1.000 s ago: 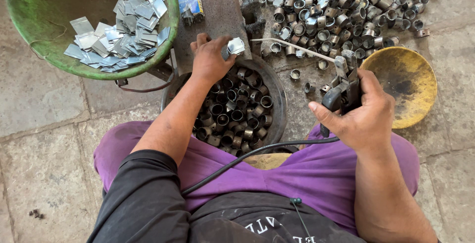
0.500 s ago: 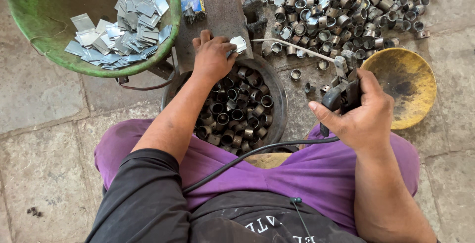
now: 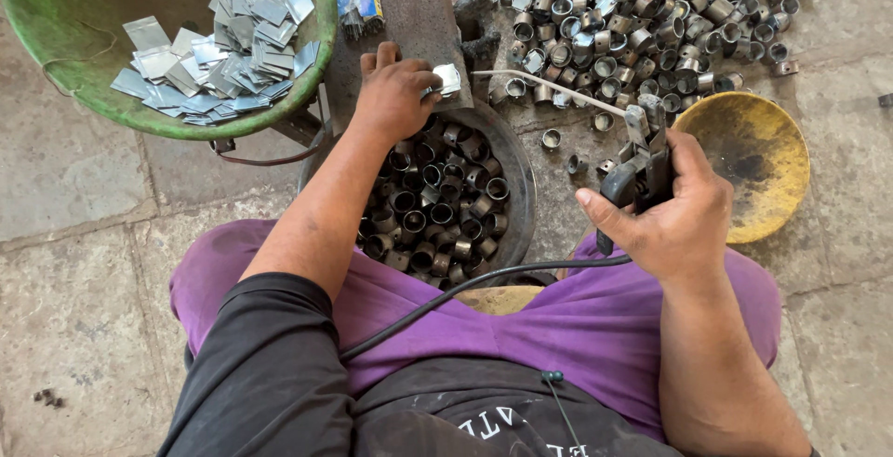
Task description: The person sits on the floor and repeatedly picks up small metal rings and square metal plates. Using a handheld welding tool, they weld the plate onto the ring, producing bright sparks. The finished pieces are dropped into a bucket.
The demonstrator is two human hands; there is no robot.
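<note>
On stone-slab floor (image 3: 74,187): left hand (image 3: 395,94), grip closed on one bent metal piece (image 3: 448,79), pressed to rusty steel block (image 3: 419,1). Right hand (image 3: 674,220), grip closed around black welding holder (image 3: 637,173) with thin rod (image 3: 549,80). Between knees, one dark pan (image 3: 521,178) of rings; one green basin (image 3: 56,11) of flat blanks; one yellow bowl (image 3: 753,155); loose ring heap (image 3: 633,11), too many to count.

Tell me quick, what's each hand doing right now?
Left hand: closed on a small metal piece, over the metal block.
Right hand: closed around the black tool's grip.
</note>
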